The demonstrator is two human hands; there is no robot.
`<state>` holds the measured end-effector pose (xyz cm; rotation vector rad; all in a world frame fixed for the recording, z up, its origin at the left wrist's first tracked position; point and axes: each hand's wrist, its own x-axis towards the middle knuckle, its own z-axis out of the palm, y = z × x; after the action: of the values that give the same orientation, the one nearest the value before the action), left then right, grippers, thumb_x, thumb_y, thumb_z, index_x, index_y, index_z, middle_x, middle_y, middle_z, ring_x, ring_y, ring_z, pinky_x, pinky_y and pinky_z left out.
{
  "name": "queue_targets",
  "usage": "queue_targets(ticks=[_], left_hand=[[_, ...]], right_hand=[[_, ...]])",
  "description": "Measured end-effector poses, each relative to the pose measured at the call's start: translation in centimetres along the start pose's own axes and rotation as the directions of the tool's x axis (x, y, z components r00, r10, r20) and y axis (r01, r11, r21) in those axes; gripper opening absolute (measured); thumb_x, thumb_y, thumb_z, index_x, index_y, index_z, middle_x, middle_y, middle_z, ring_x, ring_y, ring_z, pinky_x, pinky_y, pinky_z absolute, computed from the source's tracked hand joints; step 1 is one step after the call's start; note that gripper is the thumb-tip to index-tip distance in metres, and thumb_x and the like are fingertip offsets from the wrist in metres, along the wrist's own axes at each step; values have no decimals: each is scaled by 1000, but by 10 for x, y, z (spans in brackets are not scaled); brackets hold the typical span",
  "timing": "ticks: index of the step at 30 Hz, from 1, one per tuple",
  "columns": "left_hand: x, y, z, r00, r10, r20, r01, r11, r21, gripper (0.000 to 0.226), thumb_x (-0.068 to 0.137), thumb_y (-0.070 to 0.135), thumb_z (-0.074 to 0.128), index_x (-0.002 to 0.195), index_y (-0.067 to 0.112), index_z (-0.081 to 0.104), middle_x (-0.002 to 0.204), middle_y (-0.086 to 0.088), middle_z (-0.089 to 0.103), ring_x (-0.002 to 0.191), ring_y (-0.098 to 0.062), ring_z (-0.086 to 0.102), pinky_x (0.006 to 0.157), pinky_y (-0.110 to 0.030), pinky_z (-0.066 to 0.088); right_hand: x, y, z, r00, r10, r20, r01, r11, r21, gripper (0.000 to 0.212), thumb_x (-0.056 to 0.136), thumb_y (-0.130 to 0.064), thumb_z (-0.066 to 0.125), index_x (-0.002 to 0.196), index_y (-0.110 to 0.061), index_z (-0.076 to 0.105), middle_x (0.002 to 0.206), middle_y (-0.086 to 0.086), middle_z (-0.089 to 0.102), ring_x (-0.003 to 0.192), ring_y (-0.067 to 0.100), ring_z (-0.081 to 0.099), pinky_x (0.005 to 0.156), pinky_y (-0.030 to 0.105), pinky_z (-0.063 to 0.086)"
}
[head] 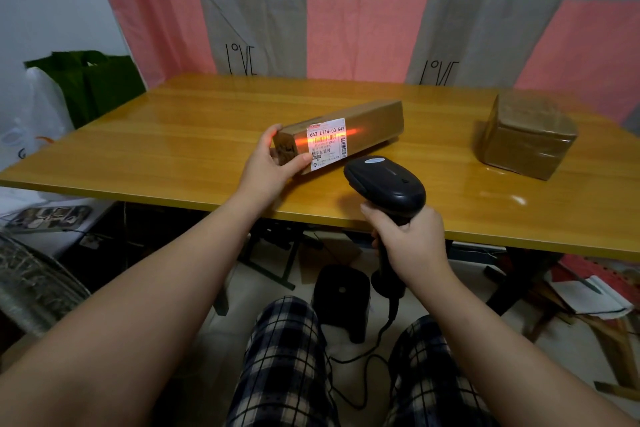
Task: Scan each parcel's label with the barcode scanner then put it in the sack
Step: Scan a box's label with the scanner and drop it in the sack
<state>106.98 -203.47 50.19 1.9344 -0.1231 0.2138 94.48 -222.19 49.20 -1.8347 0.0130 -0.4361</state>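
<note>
A long brown cardboard parcel (374, 123) lies tilted on the wooden table (173, 135), its white label (327, 144) facing me. My left hand (273, 166) grips its near end. My right hand (408, 239) holds the black barcode scanner (384, 182) by its handle, the head aimed at the label. An orange-red scan line glows across the label's barcode. A second, squarer parcel (526, 139) wrapped in shiny tape sits at the right of the table. A white sack (38, 121) stands beyond the table's left end.
A green bag (93, 83) stands behind the white sack. The scanner's cable runs down to the floor between my knees, beside a black stool (341, 302). Papers and clutter lie under the table's right side. A patchwork curtain hangs behind the table.
</note>
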Motion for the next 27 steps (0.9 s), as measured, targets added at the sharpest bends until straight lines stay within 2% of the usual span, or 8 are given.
queue_targets(ticks=[4, 7, 14, 17, 18, 20, 25, 27], left_hand=[[5, 0, -3, 1000, -9, -7, 9, 998, 58, 80, 80, 26, 76, 145, 27, 30, 142, -11, 48, 128, -25, 49, 103, -42, 46], [11, 1, -5, 1000, 7, -10, -6, 991, 131, 80, 80, 26, 76, 145, 27, 30, 144, -8, 46, 131, -24, 46, 104, -42, 44], [13, 6, -5, 998, 61, -4, -59, 980, 191, 80, 80, 24, 76, 144, 28, 28, 146, -6, 43, 133, -23, 43, 106, -41, 43], [8, 8, -5, 1000, 28, 2, -28, 993, 115, 74, 81, 30, 74, 141, 24, 31, 122, -4, 58, 105, -13, 59, 85, -23, 51], [5, 9, -5, 1000, 8, 9, -8, 998, 68, 70, 83, 30, 73, 140, 21, 33, 108, -1, 60, 91, -6, 60, 73, -13, 50], [0, 7, -3, 1000, -24, 14, 25, 999, -35, 65, 83, 28, 73, 136, 17, 37, 89, 5, 60, 75, 0, 59, 56, -6, 45], [-3, 2, -3, 998, -61, -9, 60, 990, -130, 60, 83, 27, 73, 131, 16, 39, 82, 4, 62, 65, 3, 59, 52, -6, 43], [-4, 4, -5, 998, -53, -12, 51, 990, -130, 60, 83, 25, 73, 131, 16, 38, 84, 2, 62, 69, 0, 60, 52, -5, 44]], right_hand=[[-2, 1, -2, 1000, 22, -1, -22, 1000, -16, 16, 83, -20, 73, 70, -17, 64, 54, 0, 60, 51, 10, 59, 50, 21, 46], [-4, 2, -4, 1000, 18, -12, -19, 999, -32, 21, 83, -20, 73, 65, -15, 63, 54, 7, 60, 52, 18, 60, 53, 30, 47], [-5, 2, -9, 1000, 18, -24, -19, 999, -43, 16, 83, -21, 72, 70, -21, 63, 55, 2, 61, 56, 20, 63, 57, 34, 50], [-3, 1, -10, 1000, 14, -28, -15, 999, -40, 16, 83, -21, 73, 70, -22, 63, 54, -2, 59, 53, 15, 61, 56, 31, 50], [-2, 0, -10, 1000, 8, -29, -9, 999, -41, 16, 83, -21, 73, 70, -21, 63, 54, -1, 59, 54, 15, 61, 56, 32, 50], [0, -1, -10, 1000, -4, -28, 3, 999, -40, 18, 83, -21, 73, 68, -20, 63, 54, 2, 60, 54, 18, 61, 57, 36, 51], [4, -9, -11, 1000, -28, -7, 28, 999, -28, 19, 84, -22, 73, 69, -19, 62, 51, -3, 58, 53, 19, 61, 56, 36, 50], [7, -18, -15, 999, -52, 13, 52, 998, -34, 19, 84, -24, 73, 70, -16, 63, 52, 8, 58, 54, 28, 61, 59, 44, 52]])
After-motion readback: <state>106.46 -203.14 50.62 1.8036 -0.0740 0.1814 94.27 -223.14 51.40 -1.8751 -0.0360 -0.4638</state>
